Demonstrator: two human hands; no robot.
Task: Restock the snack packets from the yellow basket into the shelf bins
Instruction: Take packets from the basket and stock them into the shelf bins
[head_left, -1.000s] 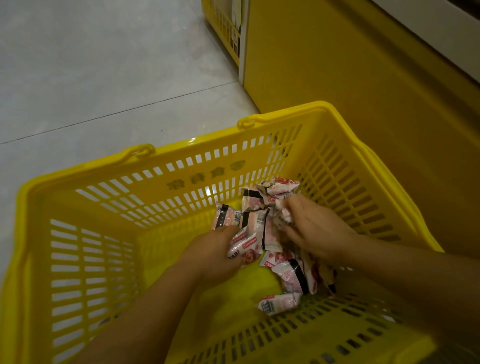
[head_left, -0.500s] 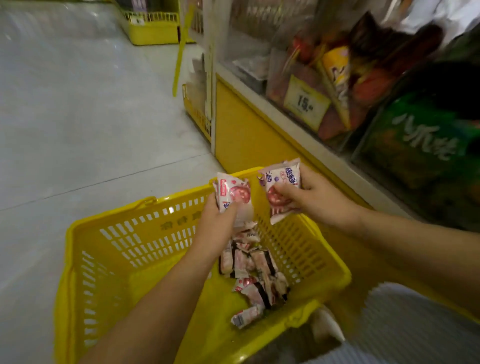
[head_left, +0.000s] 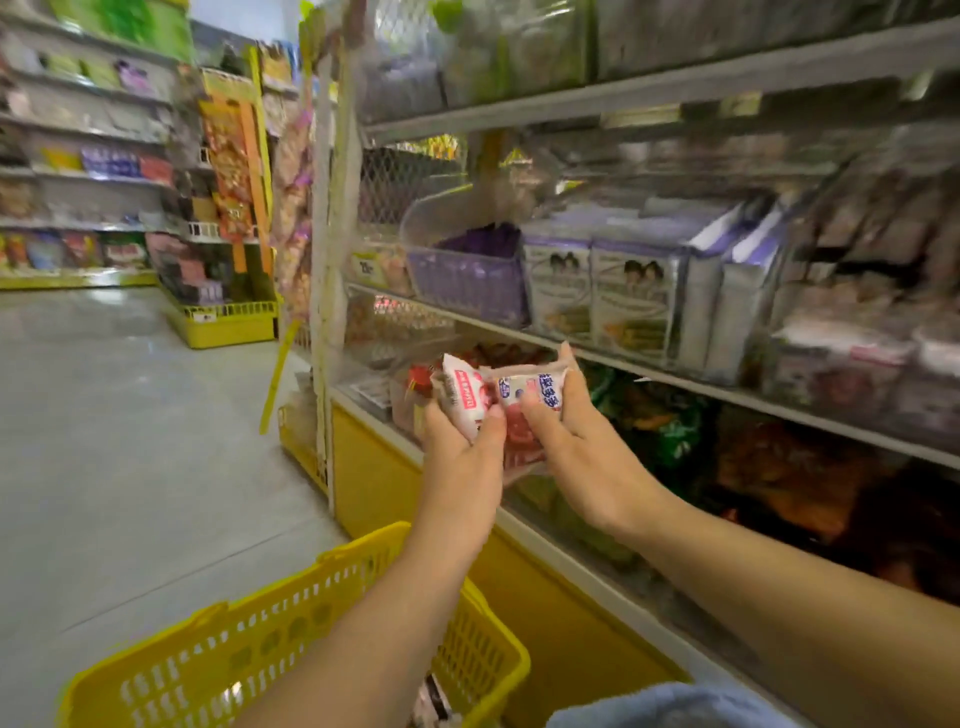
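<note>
Your left thumb (head_left: 492, 422) presses flat on the face of one snack packet (head_left: 464, 395), with the other fingers curled behind it, so your left hand (head_left: 460, 467) grips it firmly. Your right fingers (head_left: 574, 387) wrap the far edge of a second packet (head_left: 532, 391), one fingertip poking above its top corner and the thumb on its near face. Your right hand (head_left: 582, 457) holds it just as tightly.

The two packets touch side by side. Both are small white pillow packs. The left one shows a red label strip with white lettering over a pink patch. The right one shows blue characters above a round red-pink picture.

The left packet's long axis stands nearly upright, its top leaning a little left. The right one seems to run from upper right down to lower left, though your fingers hide part of it.

You hold both in front of the blurred clear-fronted bins (head_left: 400, 338) under the shelf (head_left: 675, 384), above the yellow base (head_left: 374, 467). The yellow basket (head_left: 311, 623) sits on the floor, well below, under your left forearm.
</note>
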